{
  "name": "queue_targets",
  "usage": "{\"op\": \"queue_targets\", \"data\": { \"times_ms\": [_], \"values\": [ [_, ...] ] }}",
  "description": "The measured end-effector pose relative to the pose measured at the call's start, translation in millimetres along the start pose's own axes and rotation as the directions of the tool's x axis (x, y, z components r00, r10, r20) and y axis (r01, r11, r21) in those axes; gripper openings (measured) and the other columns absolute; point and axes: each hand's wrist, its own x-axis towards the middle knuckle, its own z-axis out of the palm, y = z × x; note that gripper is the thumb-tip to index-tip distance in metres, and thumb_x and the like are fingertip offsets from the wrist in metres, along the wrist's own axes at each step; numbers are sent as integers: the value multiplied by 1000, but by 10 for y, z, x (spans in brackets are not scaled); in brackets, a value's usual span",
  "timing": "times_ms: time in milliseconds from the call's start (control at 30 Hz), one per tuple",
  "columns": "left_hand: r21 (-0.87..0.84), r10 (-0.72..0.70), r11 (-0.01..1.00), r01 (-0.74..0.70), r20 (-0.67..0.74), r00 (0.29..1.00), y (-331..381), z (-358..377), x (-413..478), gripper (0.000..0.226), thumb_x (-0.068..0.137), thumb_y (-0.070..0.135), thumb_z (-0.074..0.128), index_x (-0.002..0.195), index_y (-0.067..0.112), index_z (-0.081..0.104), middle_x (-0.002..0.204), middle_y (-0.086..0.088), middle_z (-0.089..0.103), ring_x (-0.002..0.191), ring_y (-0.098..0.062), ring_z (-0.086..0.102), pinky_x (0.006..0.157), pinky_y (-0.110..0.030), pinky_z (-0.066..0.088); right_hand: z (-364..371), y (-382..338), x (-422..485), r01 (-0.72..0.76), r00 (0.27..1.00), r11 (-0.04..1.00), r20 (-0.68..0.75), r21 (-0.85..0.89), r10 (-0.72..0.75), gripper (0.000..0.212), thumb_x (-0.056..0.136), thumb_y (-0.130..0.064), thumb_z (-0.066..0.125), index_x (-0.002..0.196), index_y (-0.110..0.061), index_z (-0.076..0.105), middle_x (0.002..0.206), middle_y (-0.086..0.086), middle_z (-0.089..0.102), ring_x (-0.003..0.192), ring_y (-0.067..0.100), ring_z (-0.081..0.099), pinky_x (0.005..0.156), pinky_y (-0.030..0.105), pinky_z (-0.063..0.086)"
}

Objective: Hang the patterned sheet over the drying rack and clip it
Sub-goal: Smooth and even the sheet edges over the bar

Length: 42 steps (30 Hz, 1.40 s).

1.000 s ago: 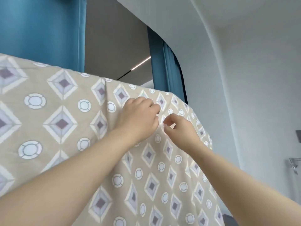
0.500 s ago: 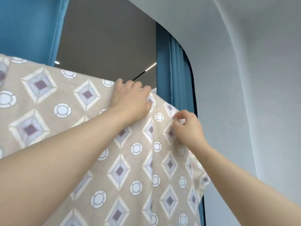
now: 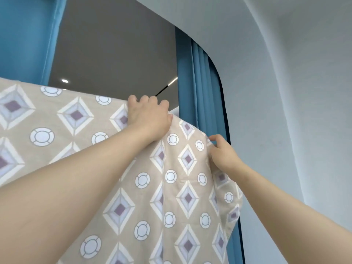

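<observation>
Backdrop: blue curtains (image 3: 202, 82), grey ceiling (image 3: 114, 54), pale wall (image 3: 295, 111). Patterned sheet (image 3: 171, 197): beige, diamonds and circles, draped high, hanging down. Left hand (image 3: 148, 119): fingers curled over the sheet's top edge, gripping it. Right hand (image 3: 222, 155): pinching the sheet's right side edge, lower down.

A: Entry one, patterned sheet (image 3: 171, 197). Ground colour?
B: Beige-tan. Repeat print: diamonds outlined in white, pale lavender-blue facets, a dark purple square at each centre. Between them, white rings edged in grey, segmented round a white disc.
A: Entry two, curtains?
B: Left curtain (image 3: 24, 40) and right curtain (image 3: 202, 82), both plain teal blue; the right one is darker in its pleats.
A: Entry three, ceiling (image 3: 114, 54)?
B: Flat mid-grey, with a white round light (image 3: 65, 80) and a white strip light (image 3: 172, 83).
A: Entry four, wall (image 3: 295, 92)?
B: Plain pale grey-white.
</observation>
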Motion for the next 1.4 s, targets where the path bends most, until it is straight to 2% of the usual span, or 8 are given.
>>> {"op": "queue_targets", "data": {
  "times_ms": [233, 567, 667, 867, 1033, 1100, 1233, 1400],
  "values": [
    [6, -33, 999, 32, 40, 999, 13, -7, 50, 46, 96, 50, 21, 123, 29, 52, 119, -9, 50, 116, -27, 40, 95, -40, 25, 69, 289, -40, -32, 999, 997, 39, -76, 35, 22, 79, -36, 46, 77, -16, 55, 84, 5, 67, 91, 33, 62, 89, 50, 49],
    [17, -56, 998, 59, -125, 991, 102, 160, -32, 45, 96, 48, 27, 113, 16, 54, 112, -11, 51, 108, -29, 43, 101, -39, 24, -133, 570, -198, -246, 882, 943, 352, -226, 314, 40, 79, -32, 69, 115, -24, 54, 105, -4, 65, 89, 16, 62, 74, 31, 51],
    [11, -49, 999, 51, -137, 989, 121, 162, -41, 45, 96, 48, 27, 113, 16, 53, 112, -11, 51, 107, -30, 43, 101, -39, 24, -154, 565, -230, -301, 841, 905, 364, -301, 401, 43, 78, -36, 67, 117, -28, 49, 111, -1, 63, 99, 25, 60, 82, 43, 50],
    [-6, -45, 999, 45, -219, 975, 108, 256, -101, 44, 94, 45, 32, 111, 12, 55, 109, -14, 53, 107, -32, 43, 103, -41, 14, -118, 447, -220, -307, 941, 917, 229, 256, 251, 31, 87, -3, 57, 115, -14, 54, 90, 13, 66, 76, 28, 65, 74, 42, 57],
    [-21, -41, 999, 37, -250, 967, 77, 252, -107, 43, 93, 44, 34, 109, 11, 57, 109, -14, 54, 107, -32, 43, 100, -39, 9, -188, 296, -254, -228, 961, 540, 98, 810, 258, 36, 88, 9, 49, 115, -14, 52, 84, 9, 56, 66, 22, 57, 56, 32, 50],
    [-27, -34, 999, 28, -260, 965, 70, 248, -109, 43, 93, 43, 34, 109, 11, 57, 110, -14, 54, 108, -32, 43, 100, -39, 9, -206, 264, -271, -260, 956, 465, 160, 846, 244, 29, 90, 2, 48, 112, -16, 55, 92, 7, 54, 69, 23, 55, 63, 35, 48],
    [-28, -25, 999, 18, -265, 964, 40, 270, -113, 40, 94, 40, 35, 108, 11, 58, 108, -14, 55, 106, -32, 45, 100, -39, 10, -197, 232, -336, -344, 938, 676, 268, 651, 219, 30, 87, 6, 52, 109, -15, 57, 83, 11, 63, 65, 20, 63, 61, 29, 54],
    [44, 63, 998, -52, -299, 952, -64, 305, -121, 46, 87, 37, 25, 91, 11, 63, 87, -14, 59, 86, -33, 54, 90, -40, 21, -372, 165, -296, -140, 955, 683, -85, 717, 285, 20, 85, 4, 61, 101, -7, 62, 75, 6, 62, 57, 13, 60, 49, 21, 52]
  ]
}}
